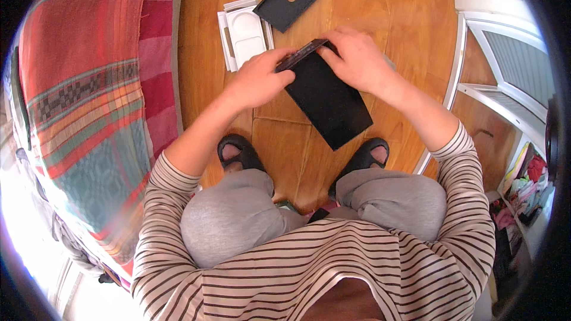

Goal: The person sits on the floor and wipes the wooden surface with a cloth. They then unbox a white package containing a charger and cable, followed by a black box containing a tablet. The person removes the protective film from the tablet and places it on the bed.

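Observation:
A black rectangular box (332, 102) is tilted above the floor in front of me, its long flat side facing up. My left hand (261, 78) grips the far-left corner, with the thumb on the flat side and the fingers behind the edge. At the far-right corner, my right hand (354, 58) holds the same far end. That end shows a narrow, dark brownish face between the hands; what lies inside it cannot be made out. Just beyond my left hand lies a white molded packaging tray (247, 33). A black shallow tray (292, 0) with a round hole rests partly over its corner.
Wooden floor (281, 142) spreads beneath me, with my black slippers (241, 154) on it. Along the left runs a bed edge under a red patterned blanket (84, 53). White-framed panels (513, 53) and a bin of crumpled cloth (528, 183) stand at right.

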Tool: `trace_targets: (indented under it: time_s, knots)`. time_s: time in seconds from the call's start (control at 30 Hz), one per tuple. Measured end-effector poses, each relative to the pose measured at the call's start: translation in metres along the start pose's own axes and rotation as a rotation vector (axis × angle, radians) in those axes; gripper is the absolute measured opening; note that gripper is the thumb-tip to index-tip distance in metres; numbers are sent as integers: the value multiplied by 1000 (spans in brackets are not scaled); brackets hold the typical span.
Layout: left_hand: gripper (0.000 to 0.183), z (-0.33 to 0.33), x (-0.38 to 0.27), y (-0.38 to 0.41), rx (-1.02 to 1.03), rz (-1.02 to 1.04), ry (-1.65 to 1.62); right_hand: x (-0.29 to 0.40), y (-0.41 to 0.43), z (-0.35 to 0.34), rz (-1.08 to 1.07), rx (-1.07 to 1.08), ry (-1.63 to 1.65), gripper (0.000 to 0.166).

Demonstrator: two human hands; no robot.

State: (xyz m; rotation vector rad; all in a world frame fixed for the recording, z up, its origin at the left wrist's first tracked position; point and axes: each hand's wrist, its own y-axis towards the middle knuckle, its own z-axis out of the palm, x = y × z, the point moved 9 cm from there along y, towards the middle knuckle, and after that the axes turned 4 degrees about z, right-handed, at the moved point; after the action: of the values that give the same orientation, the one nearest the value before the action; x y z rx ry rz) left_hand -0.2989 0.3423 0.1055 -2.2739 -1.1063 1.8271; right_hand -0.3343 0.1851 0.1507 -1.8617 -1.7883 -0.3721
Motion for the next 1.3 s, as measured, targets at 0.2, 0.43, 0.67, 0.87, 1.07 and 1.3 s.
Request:
trace_targets:
  time_s: [0.2,0.43,0.67,0.87,1.07,1.3]
  knots:
    - [30,5,-32,-2,-114,-14,413,46,-5,12,-117,37,-38,18]
    - [29,16,-51,-28,1,276,424,50,-27,19,-215,256,63,21]
    - [34,24,-58,-51,169,275,329,55,-41,18,-217,445,258,23]
    - [39,23,-56,-64,86,232,297,70,-61,23,-111,360,263,43]
    - [38,-61,-20,-75,-121,-11,262,61,-104,32,-17,417,357,96]
    - [44,9,-18,-67,143,102,411,54,-95,71,58,309,396,87]
